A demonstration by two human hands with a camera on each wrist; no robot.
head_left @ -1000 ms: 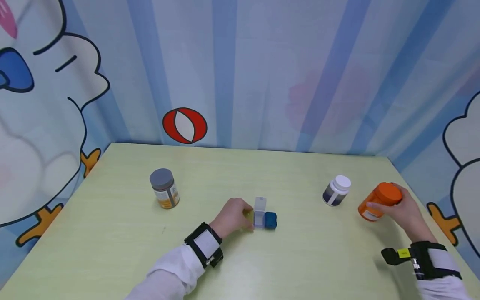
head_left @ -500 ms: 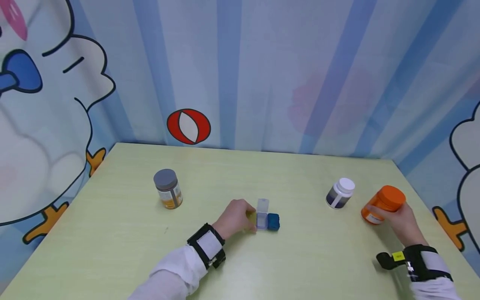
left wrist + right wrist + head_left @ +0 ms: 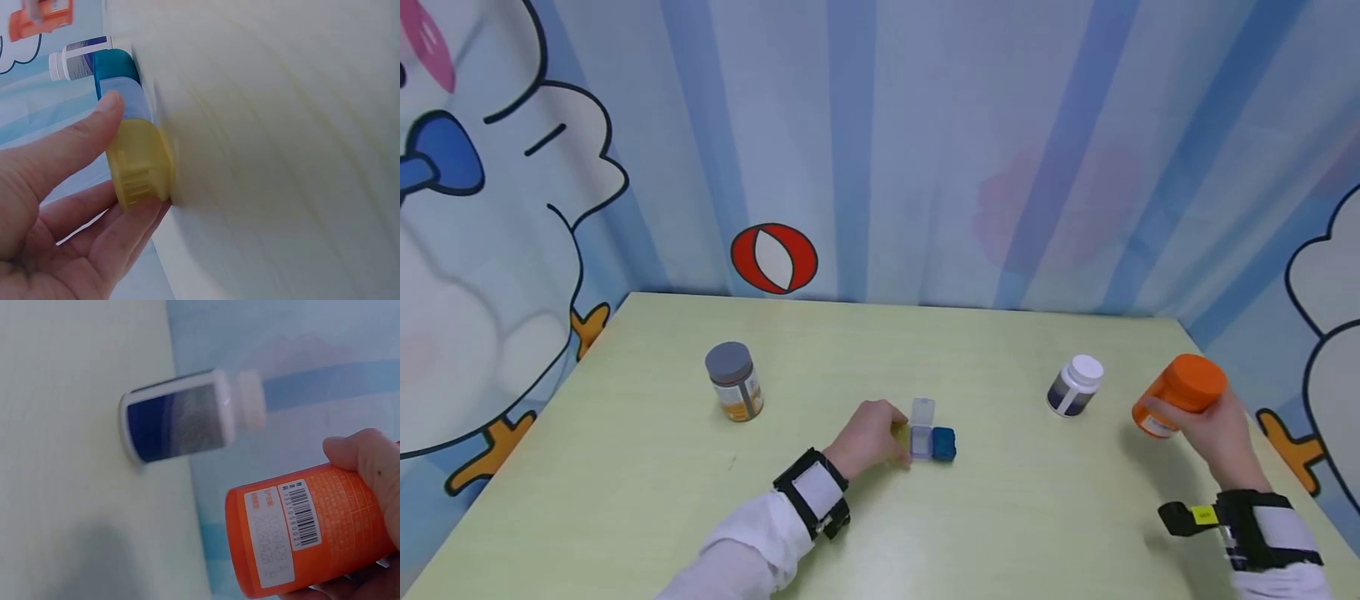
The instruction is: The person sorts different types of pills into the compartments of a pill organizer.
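Observation:
My left hand grips the yellow end of a small pill organizer on the table, thumb on one side and fingers on the other. Its middle lilac compartment has its lid raised; the teal compartment at the far end looks covered. At the right, my right hand holds an orange pill bottle by its side, cap on, a little above the table. A barcode label shows on the bottle in the right wrist view. The inside of the lilac compartment is too small to read.
A white bottle with a dark label stands left of the orange one. Farther left is a jar with a grey lid. The pale table ends at a blue striped curtain with cartoon figures.
My right hand has lifted the orange bottle off the table, its shadow now lying apart beneath it. The left hand stays on the pill organizer.

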